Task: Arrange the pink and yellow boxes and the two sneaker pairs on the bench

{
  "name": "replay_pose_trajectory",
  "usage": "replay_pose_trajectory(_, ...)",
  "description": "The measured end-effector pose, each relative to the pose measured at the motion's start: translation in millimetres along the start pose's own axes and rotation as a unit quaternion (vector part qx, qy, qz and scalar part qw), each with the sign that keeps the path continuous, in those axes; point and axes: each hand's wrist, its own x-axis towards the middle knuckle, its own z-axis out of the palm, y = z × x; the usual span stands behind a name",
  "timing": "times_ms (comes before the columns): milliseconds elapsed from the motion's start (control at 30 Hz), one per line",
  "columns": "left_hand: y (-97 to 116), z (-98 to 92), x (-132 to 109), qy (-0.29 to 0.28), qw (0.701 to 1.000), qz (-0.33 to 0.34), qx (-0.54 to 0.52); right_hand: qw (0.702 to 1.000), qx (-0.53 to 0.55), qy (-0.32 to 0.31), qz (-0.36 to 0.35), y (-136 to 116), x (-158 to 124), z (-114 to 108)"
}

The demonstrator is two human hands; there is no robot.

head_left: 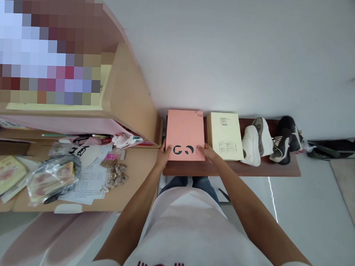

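A pink box (185,129) with dark round lettering lies flat at the left end of a reddish-brown shelf (269,171). My left hand (164,152) grips its left edge near the front corner, fingers down the side. On the opposite edge my right hand (207,152) holds the box with the thumb near the top, the other fingers partly hidden. Just right of that hand stands a pale yellow box (226,134) with printed labels. Whether the pink box rests on the shelf or is slightly raised cannot be made out.
White sneakers (251,145) and black shoes (282,146) sit further right on the shelf. A wooden desk (135,178) at the left holds papers (88,180), a plastic-wrapped packet (52,181) and a patterned bow (117,173). A dark bag (334,148) lies at far right.
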Motion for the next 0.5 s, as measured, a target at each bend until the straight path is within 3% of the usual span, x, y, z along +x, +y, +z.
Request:
replay_pose_trajectory(267,-4.6,-3.4,10.1,0.015,1.000,-0.019,-0.020,1.000,-0.018,0.021,-0.015,4.8,8.4,10.9)
replay_pose_trajectory(500,-6.2,3.2,14.5,0.031,0.999,-0.022,-0.027,0.998,-0.056,0.007,-0.027,-0.9,14.8,7.3)
